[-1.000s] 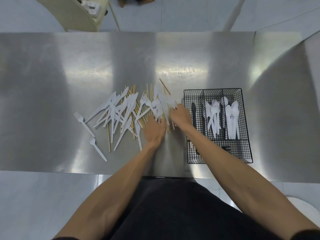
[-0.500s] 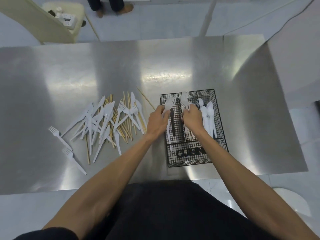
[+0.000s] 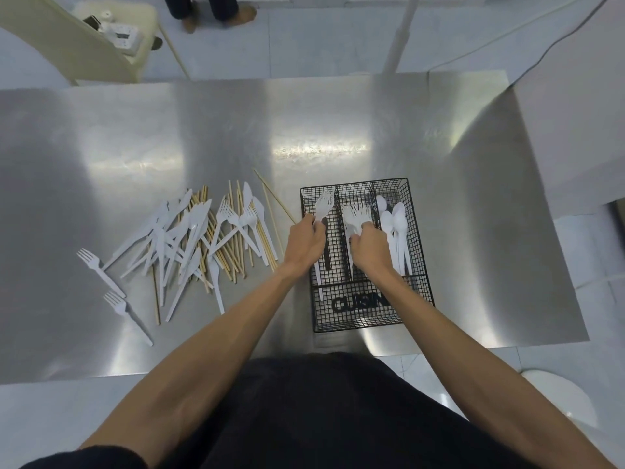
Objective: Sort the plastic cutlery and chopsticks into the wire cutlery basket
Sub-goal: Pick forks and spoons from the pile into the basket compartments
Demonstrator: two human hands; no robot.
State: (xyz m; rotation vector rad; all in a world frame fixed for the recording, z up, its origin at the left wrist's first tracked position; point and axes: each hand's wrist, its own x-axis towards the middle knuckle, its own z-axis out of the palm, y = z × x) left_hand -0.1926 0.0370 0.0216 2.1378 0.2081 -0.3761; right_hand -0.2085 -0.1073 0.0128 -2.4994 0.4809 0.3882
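A person stands over the steel tabletop (image 3: pixel 135 147), the left hand (image 3: pixel 304 245) with its grip closed round a white fork (image 3: pixel 324 204) above the left compartment of the wire basket (image 3: pixel 338 321). The right hand (image 3: pixel 368 248) curls its grip on the forks (image 3: pixel 358 211) in the middle compartment, with spoons (image 3: pixel 397 221) in the right one. The unsorted pile of plastic cutlery and chopsticks (image 3: pixel 203 238) lies just left of the basket.

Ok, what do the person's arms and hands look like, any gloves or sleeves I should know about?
Both the left hand and the right hand are bare: no gloves, no rings or watch that I can see. Forearms are uncovered. A black sleeve edge shows at the left elbow, matching the black garment on the torso.
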